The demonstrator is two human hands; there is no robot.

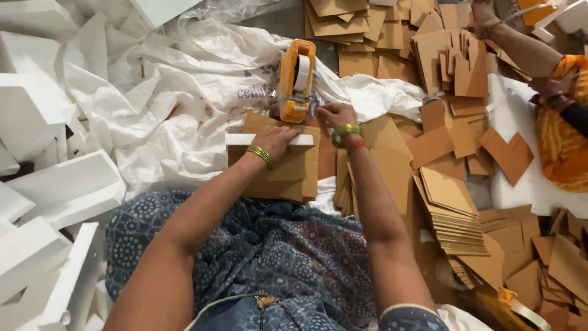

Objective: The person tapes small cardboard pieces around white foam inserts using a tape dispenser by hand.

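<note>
While left hand (pixel 277 140) presses cardboard stack (pixel 288 175), right hand (pixel 334 114) touches tape dispenser (pixel 295 79).

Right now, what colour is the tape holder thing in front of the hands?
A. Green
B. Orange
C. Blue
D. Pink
B: the tape dispenser standing on the white sheeting has an orange body with a pale roll of tape in it, and the right hand reaches to its base while the left hand presses on a white foam strip over brown cardboard pieces.
</note>
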